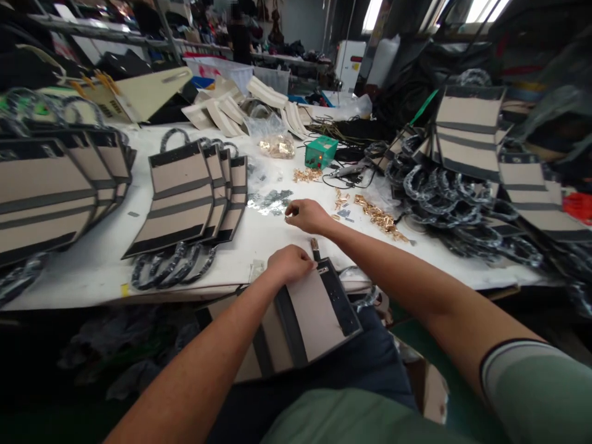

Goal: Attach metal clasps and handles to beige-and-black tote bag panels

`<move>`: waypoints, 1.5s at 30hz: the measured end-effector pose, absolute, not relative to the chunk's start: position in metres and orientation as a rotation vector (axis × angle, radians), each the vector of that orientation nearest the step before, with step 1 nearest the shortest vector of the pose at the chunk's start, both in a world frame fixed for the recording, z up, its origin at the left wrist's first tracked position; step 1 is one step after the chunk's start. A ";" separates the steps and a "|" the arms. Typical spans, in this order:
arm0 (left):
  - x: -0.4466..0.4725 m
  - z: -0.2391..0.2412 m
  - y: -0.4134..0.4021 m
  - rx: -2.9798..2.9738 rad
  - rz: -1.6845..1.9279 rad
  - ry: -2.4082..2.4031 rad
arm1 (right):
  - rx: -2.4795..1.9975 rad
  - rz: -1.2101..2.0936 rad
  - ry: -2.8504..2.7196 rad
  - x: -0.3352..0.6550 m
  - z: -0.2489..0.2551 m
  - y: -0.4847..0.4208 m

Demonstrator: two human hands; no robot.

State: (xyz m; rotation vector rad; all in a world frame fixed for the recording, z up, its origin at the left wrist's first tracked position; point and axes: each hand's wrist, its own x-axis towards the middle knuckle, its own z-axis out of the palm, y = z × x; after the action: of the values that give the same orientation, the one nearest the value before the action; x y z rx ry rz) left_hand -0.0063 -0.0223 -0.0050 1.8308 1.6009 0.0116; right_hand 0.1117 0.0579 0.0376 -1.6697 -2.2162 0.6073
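While a beige panel (319, 314) with dark bands slants across the person's lap (382, 348), the left hand (291, 262) grasps it near its upper edge, fingers curled. Close to those fingertips, a small metal fitting (322, 270) sits on the panel's dark end strip, and a dark tab (316, 250) with a gold-coloured end points toward the white table (259, 240). Over that table, the right hand (309, 216) is just beside a scatter of silvery plates (274, 201), its fingertips drawn together; I cannot tell whether they pinch anything. Gold-coloured pieces (382, 217) lie to its right, and beyond the hand stands a green box (320, 152) with a lit orange lamp. To the left, 2 groups of similar panels (180, 191) lean in overlapping rows; at right, more panels with plastic-wrapped handles (439, 194) are piled high.
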 end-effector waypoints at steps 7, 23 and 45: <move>-0.005 -0.008 -0.018 1.887 0.053 1.548 | -1.566 1.302 -1.757 0.199 0.055 -0.068; -0.004 -0.011 -0.021 1.899 0.085 1.540 | -1.798 1.127 -1.790 0.202 -0.008 -0.115; -0.004 -0.009 -0.022 1.893 0.079 1.541 | -1.981 1.160 -1.479 0.254 -0.005 -0.185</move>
State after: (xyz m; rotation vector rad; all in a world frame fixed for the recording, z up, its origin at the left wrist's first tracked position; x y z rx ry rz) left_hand -0.0039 -0.0216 -0.0086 1.8933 1.5410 0.0792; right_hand 0.2540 -0.1853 -0.0053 -1.9814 -1.4789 1.1598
